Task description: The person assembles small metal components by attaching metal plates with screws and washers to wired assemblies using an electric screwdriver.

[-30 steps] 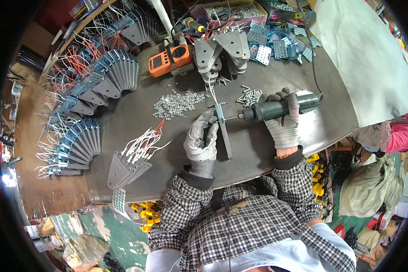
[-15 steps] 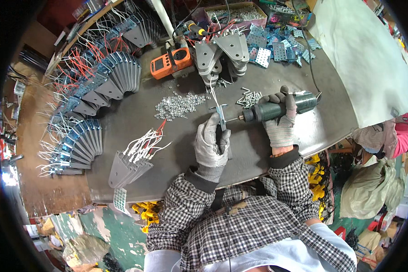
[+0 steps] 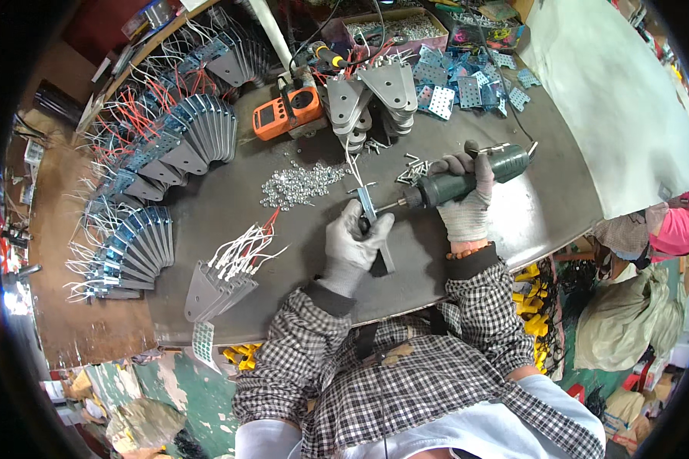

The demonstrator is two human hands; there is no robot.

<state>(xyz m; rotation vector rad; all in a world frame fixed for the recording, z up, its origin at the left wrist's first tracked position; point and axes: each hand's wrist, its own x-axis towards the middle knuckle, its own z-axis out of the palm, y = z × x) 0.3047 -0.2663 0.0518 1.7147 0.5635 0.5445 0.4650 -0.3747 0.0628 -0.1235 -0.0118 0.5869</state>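
Note:
My left hand [image 3: 350,243], in a grey glove, pinches a flat grey metal plate [image 3: 384,260] with a blue metal bracket [image 3: 366,203] and white wires at its top end. The plate stands on edge, leaning a little. My gloved right hand [image 3: 469,210] is wrapped round a dark green electric screwdriver [image 3: 444,190] lying nearly level. Its bit [image 3: 390,205] points left and reaches the bracket's side; whether it sits on a screw is too small to tell. Just beyond the hands lie a heap of small nuts [image 3: 302,184] and loose screws [image 3: 414,170].
Fanned rows of wired plates [image 3: 142,245] line the left side. A smaller stack of plates [image 3: 214,291] lies nearer. Behind are an orange meter [image 3: 287,115], standing grey plates [image 3: 390,88], blue perforated brackets [image 3: 467,90] and a box of screws [image 3: 398,29]. White sheeting [image 3: 612,99] covers the right.
My left hand has moved slightly left and nearer, tilting the plate so more of it shows below. The screwdriver has shifted a little left with my right hand, its bit still at the bracket.

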